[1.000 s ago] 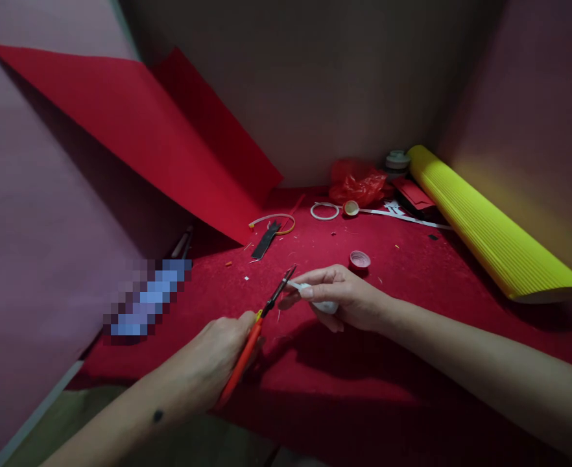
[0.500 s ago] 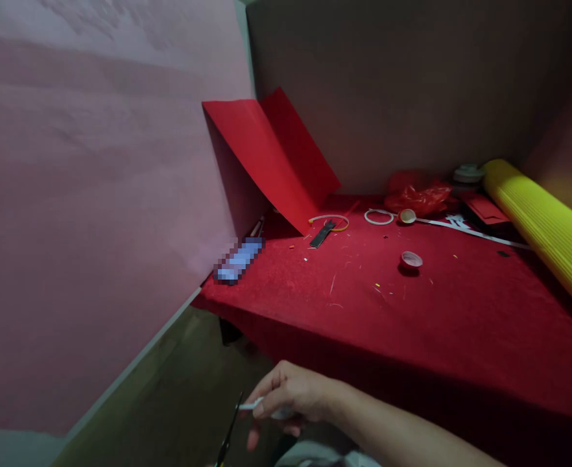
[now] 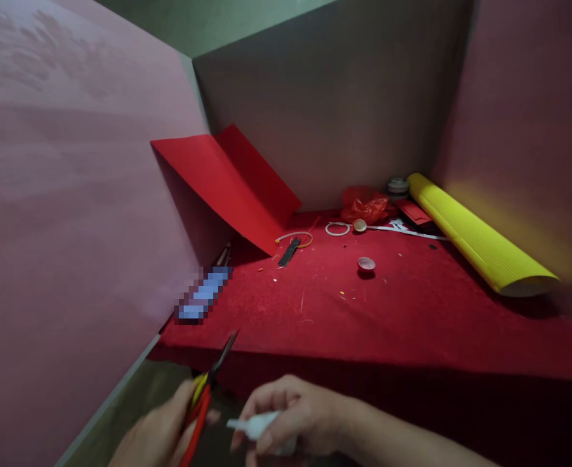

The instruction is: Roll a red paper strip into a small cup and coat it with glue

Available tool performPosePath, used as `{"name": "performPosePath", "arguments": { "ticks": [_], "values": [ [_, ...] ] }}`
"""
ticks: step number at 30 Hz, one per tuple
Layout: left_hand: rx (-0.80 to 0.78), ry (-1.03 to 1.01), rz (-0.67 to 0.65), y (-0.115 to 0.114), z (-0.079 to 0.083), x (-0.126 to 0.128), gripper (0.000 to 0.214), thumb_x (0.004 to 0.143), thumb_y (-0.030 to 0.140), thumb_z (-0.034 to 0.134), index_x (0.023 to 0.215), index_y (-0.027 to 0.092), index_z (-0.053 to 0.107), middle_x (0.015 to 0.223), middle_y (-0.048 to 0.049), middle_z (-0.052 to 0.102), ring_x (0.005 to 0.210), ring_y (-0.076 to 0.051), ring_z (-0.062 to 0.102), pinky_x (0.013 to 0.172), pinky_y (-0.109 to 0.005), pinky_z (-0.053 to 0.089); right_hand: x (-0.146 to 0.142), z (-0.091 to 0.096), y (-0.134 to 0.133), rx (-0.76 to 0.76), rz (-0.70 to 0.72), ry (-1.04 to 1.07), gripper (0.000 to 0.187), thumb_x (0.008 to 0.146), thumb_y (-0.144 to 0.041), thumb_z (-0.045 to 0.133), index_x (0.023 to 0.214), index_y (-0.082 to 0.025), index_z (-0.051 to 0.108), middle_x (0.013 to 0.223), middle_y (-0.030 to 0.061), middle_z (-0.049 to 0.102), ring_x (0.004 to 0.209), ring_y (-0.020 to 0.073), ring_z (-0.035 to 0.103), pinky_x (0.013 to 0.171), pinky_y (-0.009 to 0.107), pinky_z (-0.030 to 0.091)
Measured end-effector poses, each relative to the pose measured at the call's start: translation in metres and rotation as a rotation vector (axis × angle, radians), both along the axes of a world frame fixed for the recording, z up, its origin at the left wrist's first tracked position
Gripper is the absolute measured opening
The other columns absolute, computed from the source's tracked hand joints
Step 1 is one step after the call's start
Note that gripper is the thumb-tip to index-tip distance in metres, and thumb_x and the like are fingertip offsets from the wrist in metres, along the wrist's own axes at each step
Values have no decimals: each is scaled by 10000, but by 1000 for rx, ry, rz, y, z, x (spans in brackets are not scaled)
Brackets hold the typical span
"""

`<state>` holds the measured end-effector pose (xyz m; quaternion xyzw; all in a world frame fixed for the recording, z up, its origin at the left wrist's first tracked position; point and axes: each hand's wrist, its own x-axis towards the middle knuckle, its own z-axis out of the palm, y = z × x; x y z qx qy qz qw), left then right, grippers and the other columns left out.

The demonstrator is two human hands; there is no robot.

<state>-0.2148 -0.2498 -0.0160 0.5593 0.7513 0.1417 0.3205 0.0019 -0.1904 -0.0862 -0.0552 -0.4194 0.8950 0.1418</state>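
Observation:
At the lower left, my left hand (image 3: 157, 425) is closed around scissors (image 3: 201, 402) with red and yellow handles. Their dark blades look shut and point up and away, over the table's front edge. Beside it, my right hand (image 3: 300, 415) grips a small white bottle (image 3: 265, 425) between thumb and fingers. The bottle's narrow nozzle points left toward the scissors, apart from them. My right palm hides part of the bottle. Both hands are in front of the table, below its edge.
On the red-covered table (image 3: 266, 318) lie a folded red sheet (image 3: 227, 188), a black strip (image 3: 290, 251), a small round cup (image 3: 366, 266), a white ring (image 3: 337, 229), a red plastic bag (image 3: 366, 204) and a yellow corrugated roll (image 3: 475, 233). Panels enclose it. A blurred-out object (image 3: 203, 295) sits at left.
My left hand has come into view with the scissors, whose blades have moved up and away from the bottle's nozzle. More of the bottle shows. The camera view has shifted right.

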Motion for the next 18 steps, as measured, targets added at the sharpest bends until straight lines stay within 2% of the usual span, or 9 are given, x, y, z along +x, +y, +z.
{"name": "performPosePath", "arguments": {
  "ticks": [1,3,4,7,9,11,13,16,18],
  "values": [
    [47,81,-45,28,7,8,139,846,297,579,958,215,569,867,-44,674,825,-223,641,684,-288,449,15,15,9,28,-32,52,392,659,-242,766,1004,-114,631,735,43,697,387,82,548,366,168,375],
    [139,456,-331,85,19,34,200,899,371,472,901,193,563,835,-67,684,794,-224,655,656,-278,432,45,41,26,63,-219,121,320,723,-268,712,983,-123,597,771,71,711,390,85,557,329,151,323],
    [168,492,-374,113,24,50,232,917,374,434,899,188,572,862,-78,689,818,-220,659,681,-277,439,59,51,34,95,-325,126,278,745,-270,698,962,-139,584,797,77,716,427,93,584,349,152,345],
    [225,560,-373,181,26,97,274,904,357,471,1002,134,596,989,-158,668,962,-281,637,775,-365,462,91,69,58,203,-651,107,231,730,-204,714,930,-132,623,849,79,714,553,100,632,507,192,458],
    [225,553,-356,212,21,117,306,900,369,512,1061,123,596,1047,-132,644,972,-251,623,825,-417,485,104,74,72,208,-764,86,238,735,-208,709,957,-141,655,901,79,707,666,134,661,634,257,502],
    [232,503,-336,233,16,128,332,894,361,545,1142,142,569,1137,-98,601,1001,-218,598,855,-435,501,112,77,84,199,-847,68,244,711,-221,732,943,-154,691,896,60,698,736,145,658,725,293,502],
    [258,404,-328,245,14,132,323,882,318,569,1150,138,563,1190,-106,565,1056,-235,567,885,-461,487,115,78,95,183,-913,50,258,670,-234,769,916,-174,723,835,29,686,757,137,636,773,297,485],
    [313,147,-355,247,19,138,239,871,240,543,1059,100,590,1184,-163,544,1121,-296,520,907,-477,448,117,78,109,155,-997,25,279,624,-243,806,895,-215,746,811,-6,672,775,118,606,820,284,451],
    [297,-99,-423,241,23,147,210,854,243,535,1007,118,608,1091,-143,586,1042,-274,560,834,-406,482,116,76,116,144,-1044,21,291,602,-235,819,885,-231,750,822,-14,677,782,110,593,820,276,441]
  ]
}}
